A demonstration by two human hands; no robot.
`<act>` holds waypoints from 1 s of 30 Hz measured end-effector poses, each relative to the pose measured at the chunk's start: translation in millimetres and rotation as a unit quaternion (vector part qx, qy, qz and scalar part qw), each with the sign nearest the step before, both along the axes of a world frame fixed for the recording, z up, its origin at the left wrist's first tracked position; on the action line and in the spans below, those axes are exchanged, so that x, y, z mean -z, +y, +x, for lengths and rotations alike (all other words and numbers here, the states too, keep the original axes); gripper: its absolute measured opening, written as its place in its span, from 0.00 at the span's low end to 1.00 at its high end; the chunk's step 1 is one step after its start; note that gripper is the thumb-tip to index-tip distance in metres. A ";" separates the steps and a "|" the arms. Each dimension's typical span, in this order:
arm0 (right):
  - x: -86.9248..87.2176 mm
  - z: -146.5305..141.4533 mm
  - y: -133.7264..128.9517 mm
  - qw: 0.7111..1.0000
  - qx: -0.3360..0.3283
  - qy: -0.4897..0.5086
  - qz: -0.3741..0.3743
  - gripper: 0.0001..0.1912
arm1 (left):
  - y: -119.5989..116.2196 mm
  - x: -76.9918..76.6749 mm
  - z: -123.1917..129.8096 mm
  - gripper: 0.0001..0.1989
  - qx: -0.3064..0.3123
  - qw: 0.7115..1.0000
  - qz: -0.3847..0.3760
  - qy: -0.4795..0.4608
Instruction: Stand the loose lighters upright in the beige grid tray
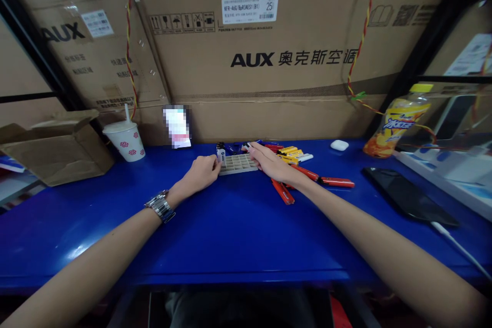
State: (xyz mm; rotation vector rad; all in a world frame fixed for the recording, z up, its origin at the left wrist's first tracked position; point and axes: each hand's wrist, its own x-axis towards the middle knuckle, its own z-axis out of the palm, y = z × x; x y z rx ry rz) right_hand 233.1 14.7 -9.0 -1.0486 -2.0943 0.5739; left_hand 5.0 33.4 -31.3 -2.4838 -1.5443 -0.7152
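A pale gridded tray [240, 163] with many small square cells lies on the blue table. My left hand [203, 171] is closed at the tray's left end, its fingers pinched on the edge. Close against those fingertips a white lighter with a black top [221, 152] stands upright in the left end of the tray. Over the tray's right end, my right hand [271, 162] has its fingers bent together; a lighter's metal end [248, 145] shows at the fingertips. Dark blue lighters [231, 149] lie behind the tray. Yellow lighters [290, 151] and red lighters [283, 192] lie around my right wrist.
A paper cup with a straw [125, 139] and an opened cardboard box [57, 148] stand at left. A blurred phone [177, 127] leans on large cartons behind. To the right are a white earbud case [339, 145], a drink bottle [397, 122] and a cabled black phone [407, 197].
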 end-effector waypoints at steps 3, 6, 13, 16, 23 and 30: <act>4.9 -3.4 2.7 0.997 -0.042 0.051 -0.025 0.15 | -11.7 -6.8 9.3 0.13 0.038 0.999 0.027 0.003; 10.4 -6.8 4.1 0.996 -0.063 0.065 -0.004 0.13 | -24.8 -13.5 20.9 0.16 0.097 0.992 0.044 -0.066; 14.0 -14.4 0.6 0.993 -0.094 0.072 -0.024 0.17 | -35.3 -17.0 32.4 0.07 0.126 0.977 0.015 -0.172; 9.0 -11.0 1.0 0.995 -0.065 0.077 0.007 0.17 | -29.1 -16.4 26.2 0.04 0.109 0.974 0.079 -0.180; 3.0 20.0 14.0 0.995 0.033 0.058 0.070 0.14 | -6.8 -11.0 3.8 0.04 0.064 0.977 0.148 -0.139; 1.8 51.7 31.1 0.982 0.133 0.008 0.131 0.12 | -1.5 -10.6 -4.2 0.06 0.069 0.982 0.159 -0.069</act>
